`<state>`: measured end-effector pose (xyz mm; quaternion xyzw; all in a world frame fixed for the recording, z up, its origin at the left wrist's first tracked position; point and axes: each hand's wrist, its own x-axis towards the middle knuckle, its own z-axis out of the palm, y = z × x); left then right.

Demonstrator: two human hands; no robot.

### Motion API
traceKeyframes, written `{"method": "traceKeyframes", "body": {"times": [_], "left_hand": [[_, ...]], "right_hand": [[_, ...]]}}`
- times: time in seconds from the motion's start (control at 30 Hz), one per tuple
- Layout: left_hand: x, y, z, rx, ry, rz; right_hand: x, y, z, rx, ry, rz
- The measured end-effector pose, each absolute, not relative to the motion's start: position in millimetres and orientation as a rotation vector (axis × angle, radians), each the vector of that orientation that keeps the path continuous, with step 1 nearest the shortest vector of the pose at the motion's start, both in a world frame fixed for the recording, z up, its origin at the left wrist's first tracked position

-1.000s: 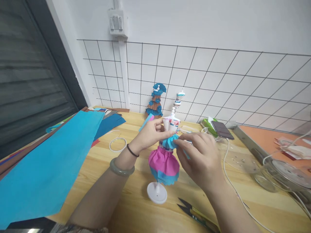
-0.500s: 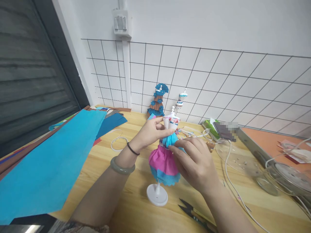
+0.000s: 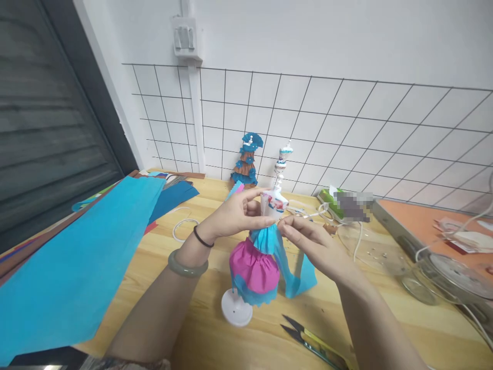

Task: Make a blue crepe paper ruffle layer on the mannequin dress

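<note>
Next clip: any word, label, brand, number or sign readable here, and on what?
No text here can be read.
Mannequin bust in the left hand: red and blue print, too blurred to read.
Blue paper strip in the right hand: plain.
Pixelated patch beside the green pack: unreadable.
Wall box: no lettering visible.
</note>
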<state>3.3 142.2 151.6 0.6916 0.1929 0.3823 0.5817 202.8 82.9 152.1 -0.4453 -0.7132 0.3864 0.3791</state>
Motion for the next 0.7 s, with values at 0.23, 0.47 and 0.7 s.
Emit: {"method": "traceKeyframes", "body": {"times": [0.23, 0.47, 0.7], "left_hand": [[3.7, 141.3, 151.5, 1.726, 0.461, 0.840], [8.0, 138.9, 151.5, 1.748, 0.445, 0.823], [8.8, 138.2, 153.3, 1.725, 0.448, 0.747]], "right_hand": [[196.7, 80.5, 153.0, -1.112, -1.719, 1.192], [197.2, 81.7, 149.2, -1.146, -1.684, 1.208], [196.7, 82.8, 149.2, -1.185, -1.725, 1.244]]}}
